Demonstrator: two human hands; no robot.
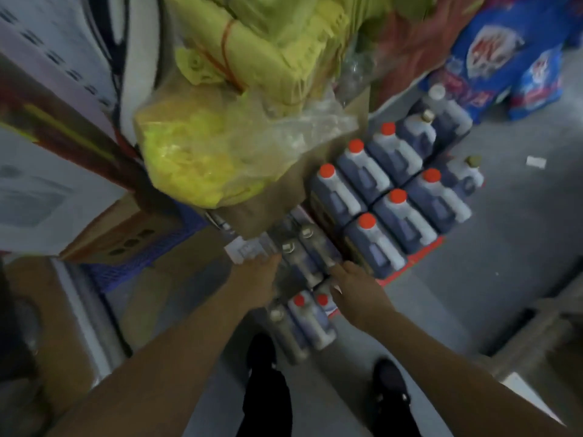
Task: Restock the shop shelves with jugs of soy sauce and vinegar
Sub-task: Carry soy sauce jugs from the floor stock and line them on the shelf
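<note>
Dark jugs with red caps stand in rows on a low red-edged base on the floor. Closer to me, two dark jugs with dull metal-coloured caps sit between my hands. My left hand reaches down at their left side and my right hand at their right side; the fingertips are blurred, so any grip is unclear. Below them lie more jugs, two with red caps, one with a pale cap.
A clear bag of yellow goods and stacked yellow packs overhang a cardboard box. Boxes crowd the left. Blue bags stand far right. My shoes are on the grey floor.
</note>
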